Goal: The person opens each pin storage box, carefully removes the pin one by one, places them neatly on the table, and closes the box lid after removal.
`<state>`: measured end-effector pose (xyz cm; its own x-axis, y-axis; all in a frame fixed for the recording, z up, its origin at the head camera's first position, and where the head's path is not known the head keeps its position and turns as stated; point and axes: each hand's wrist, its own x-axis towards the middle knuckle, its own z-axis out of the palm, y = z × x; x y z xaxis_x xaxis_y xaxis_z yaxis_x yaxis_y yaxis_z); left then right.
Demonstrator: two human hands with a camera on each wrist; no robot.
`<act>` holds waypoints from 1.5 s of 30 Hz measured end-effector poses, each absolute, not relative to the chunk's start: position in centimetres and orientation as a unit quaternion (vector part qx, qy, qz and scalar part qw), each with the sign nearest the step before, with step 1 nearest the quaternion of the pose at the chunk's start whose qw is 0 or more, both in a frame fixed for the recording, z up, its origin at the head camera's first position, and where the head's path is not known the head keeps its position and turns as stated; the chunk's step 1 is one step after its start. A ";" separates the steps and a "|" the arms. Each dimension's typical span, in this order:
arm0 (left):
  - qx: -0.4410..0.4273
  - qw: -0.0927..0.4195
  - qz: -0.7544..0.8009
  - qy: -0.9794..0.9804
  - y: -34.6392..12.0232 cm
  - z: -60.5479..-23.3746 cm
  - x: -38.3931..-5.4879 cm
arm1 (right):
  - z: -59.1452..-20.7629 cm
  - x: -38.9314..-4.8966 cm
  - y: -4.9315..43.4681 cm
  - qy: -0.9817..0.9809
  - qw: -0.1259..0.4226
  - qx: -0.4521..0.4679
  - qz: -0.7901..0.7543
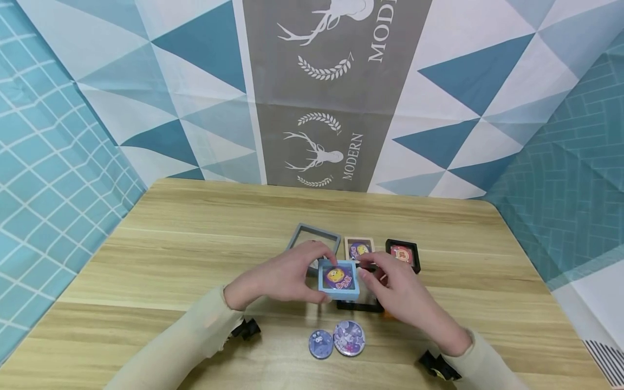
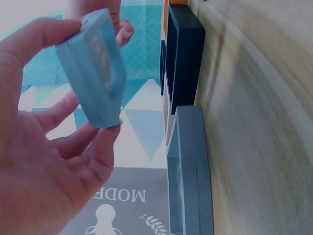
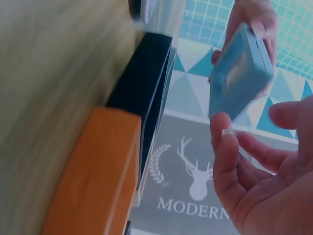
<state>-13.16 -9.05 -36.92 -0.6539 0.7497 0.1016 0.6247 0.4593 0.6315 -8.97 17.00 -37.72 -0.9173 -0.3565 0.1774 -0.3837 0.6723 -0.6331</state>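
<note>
Near the larger black frame (image 1: 361, 307), I am pinching the raised blue frame (image 1: 343, 296) by opposite edges with my left hand (image 1: 287, 273), my right hand (image 1: 402, 292) hovering loosely parted, gripping nothing, and am judging it light, rigid, likely scratch-prone, best edge-held.

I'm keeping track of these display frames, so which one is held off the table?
The light blue frame, gripped by the left hand; the gray frame, cream frame, orange frame and two black frames lie on the table.
</note>
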 end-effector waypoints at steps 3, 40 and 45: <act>0.384 0.103 0.357 0.845 -8.9 -36.9 -13.1 | -37.9 -8.8 16.7 -0.904 0.022 0.218 0.366; 0.338 0.130 0.490 0.793 -8.4 -37.0 -13.0 | -38.6 -8.4 16.0 -0.906 0.004 0.194 0.375; 0.348 0.130 0.498 0.784 -8.3 -36.9 -12.9 | -38.7 -8.0 15.8 -0.908 0.014 0.203 0.366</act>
